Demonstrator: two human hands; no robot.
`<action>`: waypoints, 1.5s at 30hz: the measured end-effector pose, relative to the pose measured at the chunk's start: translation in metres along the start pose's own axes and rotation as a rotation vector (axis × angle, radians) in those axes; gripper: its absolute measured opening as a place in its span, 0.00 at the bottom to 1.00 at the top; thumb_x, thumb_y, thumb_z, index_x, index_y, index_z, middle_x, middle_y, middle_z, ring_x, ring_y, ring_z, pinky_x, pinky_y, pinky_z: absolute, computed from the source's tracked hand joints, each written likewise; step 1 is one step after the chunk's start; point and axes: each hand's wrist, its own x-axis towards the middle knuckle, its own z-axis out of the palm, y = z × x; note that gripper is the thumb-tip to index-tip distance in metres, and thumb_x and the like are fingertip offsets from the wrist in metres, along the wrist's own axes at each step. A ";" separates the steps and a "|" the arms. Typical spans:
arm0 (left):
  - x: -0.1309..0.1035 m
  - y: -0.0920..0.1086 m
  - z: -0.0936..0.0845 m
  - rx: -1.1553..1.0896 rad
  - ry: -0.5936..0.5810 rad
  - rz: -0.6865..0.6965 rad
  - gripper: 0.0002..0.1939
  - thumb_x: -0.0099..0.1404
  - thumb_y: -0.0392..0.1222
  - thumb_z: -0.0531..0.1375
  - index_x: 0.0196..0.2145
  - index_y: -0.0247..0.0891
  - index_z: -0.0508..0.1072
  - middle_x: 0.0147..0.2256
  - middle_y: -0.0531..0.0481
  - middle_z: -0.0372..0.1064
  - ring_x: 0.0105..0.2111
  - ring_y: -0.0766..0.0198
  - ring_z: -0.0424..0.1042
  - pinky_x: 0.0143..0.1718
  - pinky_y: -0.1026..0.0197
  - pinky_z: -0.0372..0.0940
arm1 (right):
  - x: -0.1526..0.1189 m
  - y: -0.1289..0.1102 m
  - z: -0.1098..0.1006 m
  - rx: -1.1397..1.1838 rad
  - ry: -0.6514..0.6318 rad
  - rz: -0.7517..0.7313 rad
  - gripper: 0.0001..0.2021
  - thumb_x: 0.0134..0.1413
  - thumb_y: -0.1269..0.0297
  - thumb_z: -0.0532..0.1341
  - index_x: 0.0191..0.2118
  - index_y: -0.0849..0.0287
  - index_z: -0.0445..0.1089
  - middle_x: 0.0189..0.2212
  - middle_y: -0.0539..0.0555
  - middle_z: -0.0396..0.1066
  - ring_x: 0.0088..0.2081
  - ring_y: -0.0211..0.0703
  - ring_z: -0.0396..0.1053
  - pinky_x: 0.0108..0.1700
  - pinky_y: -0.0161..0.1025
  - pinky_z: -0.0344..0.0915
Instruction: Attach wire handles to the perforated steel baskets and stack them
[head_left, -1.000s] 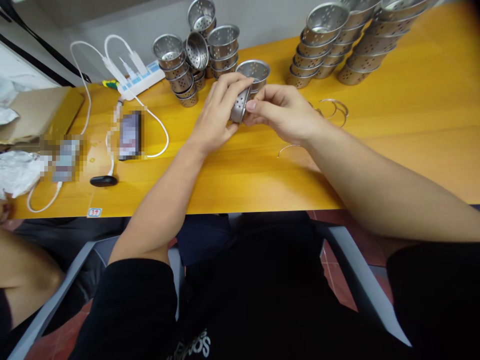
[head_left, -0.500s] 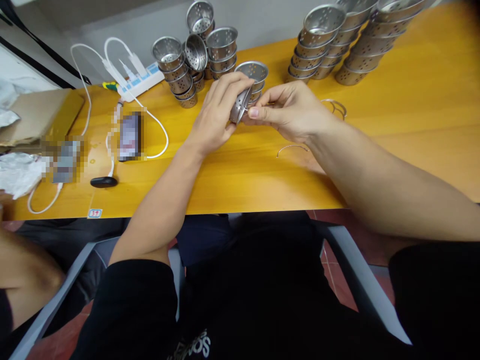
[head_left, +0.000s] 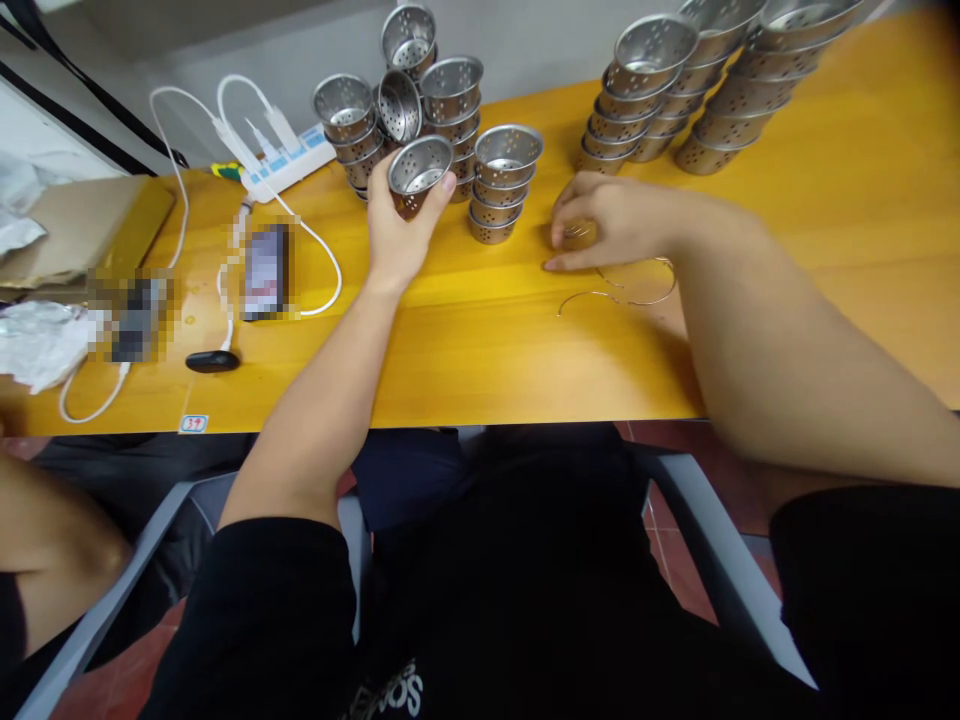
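My left hand (head_left: pixel 401 230) holds a perforated metal cup (head_left: pixel 420 168) upright, thumb on its rim, in front of the back-left stacks. Just right of it stands a short stack of similar cups (head_left: pixel 498 190). My right hand (head_left: pixel 600 225) is low over the table with fingers curled and a gap between thumb and fingers. Thin wire rings show behind and below those fingers, and a curved wire (head_left: pixel 589 294) lies on the wood nearer the front. No cup is in my right hand.
Nested cups (head_left: pixel 343 115) stand at the back left, taller stacks (head_left: pixel 637 85) at the back right. A white power strip (head_left: pixel 289 168), cables, a phone (head_left: pixel 265 272), a black oval object (head_left: pixel 212 361) and a cardboard package (head_left: pixel 75 230) occupy the left. Another person's arm (head_left: pixel 52 510) shows at lower left.
My left hand has moved left with the cup, now turned upright. My right hand has let go of the cup's edge and moved right, down to the wires. The short stack is uncovered.
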 end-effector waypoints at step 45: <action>0.018 0.032 0.039 -0.065 0.312 -0.009 0.49 0.83 0.88 0.57 0.92 0.80 0.52 0.88 0.55 0.70 0.92 0.45 0.66 0.94 0.35 0.65 | 0.025 -0.089 0.046 0.361 0.504 -0.008 0.58 0.72 0.17 0.74 0.97 0.28 0.60 0.92 0.47 0.65 0.88 0.82 0.70 0.87 0.77 0.76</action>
